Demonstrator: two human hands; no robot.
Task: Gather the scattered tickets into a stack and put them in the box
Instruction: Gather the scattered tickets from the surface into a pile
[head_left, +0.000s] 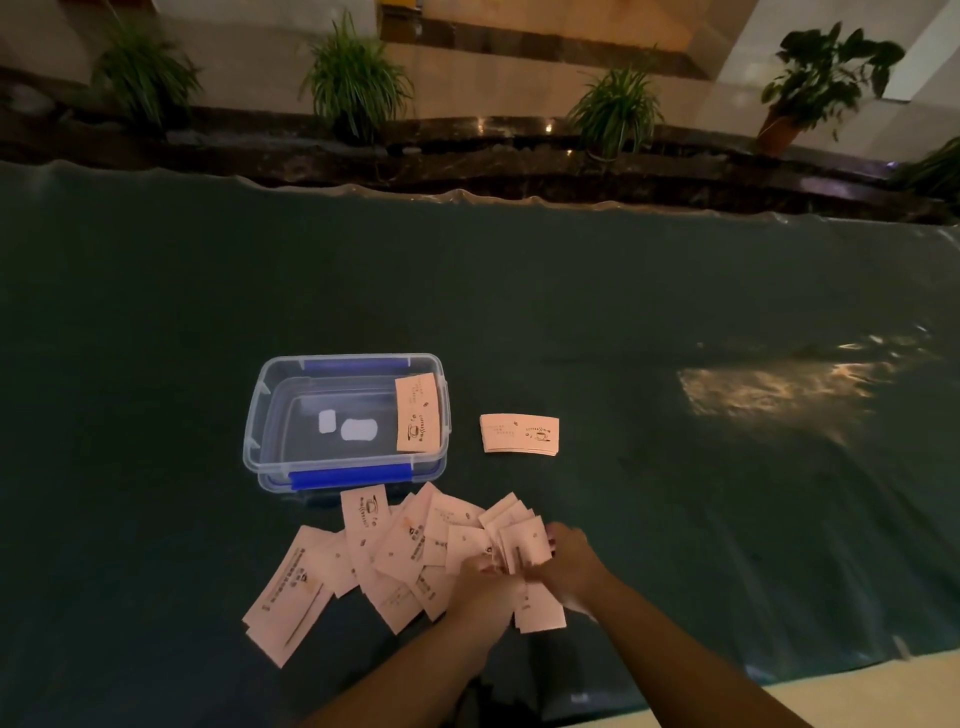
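Observation:
Several pale tickets (363, 561) lie spread in a fan on the dark green table cover, just in front of a clear plastic box (270, 410) with blue clips. One ticket (418, 412) leans against the box's right inner wall. A small neat stack of tickets (519, 434) sits to the right of the box. My left hand (485, 584) and my right hand (563, 558) meet at the right end of the spread, both closed on a bunch of tickets (522, 540) held between them.
The green cover (623, 312) reaches to a wavy far edge, with a dark stone ledge and potted plants (356, 78) behind it. A glare patch lies on the cover at the right. The near table edge runs at bottom right.

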